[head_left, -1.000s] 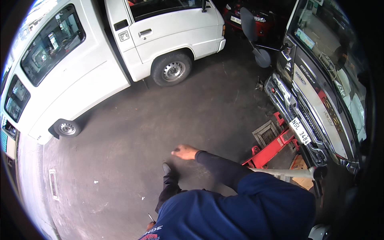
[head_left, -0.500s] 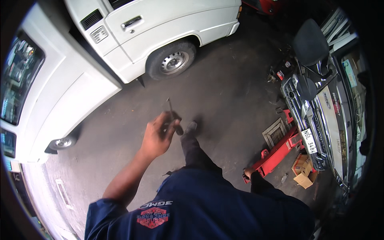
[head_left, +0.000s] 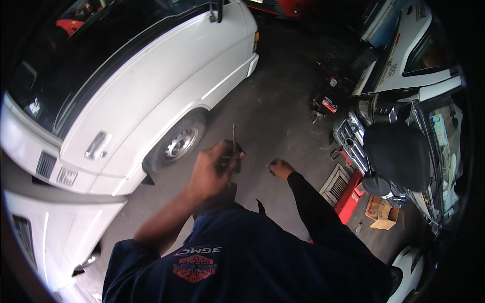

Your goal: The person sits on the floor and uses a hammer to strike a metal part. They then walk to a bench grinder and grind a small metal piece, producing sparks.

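Observation:
A screwdriver (head_left: 234, 136) with a thin metal shaft points up from my left hand (head_left: 211, 169). My fingers are closed around its dark handle, most of which they hide. My right hand (head_left: 281, 169) hangs low over the dark floor, out to the right of the screwdriver. Its fingers are loosely curled in, and I make out nothing in them. Between my right forearm and the car at the right lies a red floor jack (head_left: 349, 197), apart from my hand.
A white van (head_left: 151, 101) with its front wheel (head_left: 181, 144) stands at the left. On the right are a chrome-grilled car front (head_left: 351, 134), a floor grate (head_left: 334, 184) and an open cardboard box (head_left: 381, 212). Small parts (head_left: 328, 104) lie on the floor farther ahead.
My right hand has come away from the end of the floor jack, forward and left. My left hand still holds the screwdriver, now more upright. The view has turned and moved forward along the van.

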Demonstrator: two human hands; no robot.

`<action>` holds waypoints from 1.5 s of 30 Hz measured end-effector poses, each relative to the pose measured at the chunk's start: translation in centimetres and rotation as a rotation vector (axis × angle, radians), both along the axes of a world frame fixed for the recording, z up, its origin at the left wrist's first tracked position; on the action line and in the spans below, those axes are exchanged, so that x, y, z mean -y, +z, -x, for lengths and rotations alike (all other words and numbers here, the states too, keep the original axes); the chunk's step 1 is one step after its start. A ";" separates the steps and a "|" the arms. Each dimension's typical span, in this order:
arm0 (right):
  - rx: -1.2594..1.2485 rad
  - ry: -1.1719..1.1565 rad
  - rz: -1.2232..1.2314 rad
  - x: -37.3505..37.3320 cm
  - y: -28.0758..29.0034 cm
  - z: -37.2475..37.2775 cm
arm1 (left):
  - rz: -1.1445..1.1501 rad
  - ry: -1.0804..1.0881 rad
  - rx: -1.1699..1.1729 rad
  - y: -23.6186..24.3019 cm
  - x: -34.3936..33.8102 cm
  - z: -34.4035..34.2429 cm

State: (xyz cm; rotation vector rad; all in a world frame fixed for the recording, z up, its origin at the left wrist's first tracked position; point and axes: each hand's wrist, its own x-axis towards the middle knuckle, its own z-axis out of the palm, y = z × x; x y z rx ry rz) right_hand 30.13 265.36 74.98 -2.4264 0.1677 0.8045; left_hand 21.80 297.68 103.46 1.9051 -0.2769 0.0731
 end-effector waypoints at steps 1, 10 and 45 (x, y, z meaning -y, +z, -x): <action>0.005 -0.074 -0.061 0.1 0.3 -3.8 | -0.002 0.012 0.012 -0.5 0.4 -3.0; -0.392 -0.369 0.099 10.3 -6.8 -19.3 | 0.128 -0.302 -0.223 -1.4 2.7 -30.4; -0.065 0.510 0.076 31.4 -5.5 -128.9 | 0.523 0.420 -0.418 -11.1 20.2 -122.5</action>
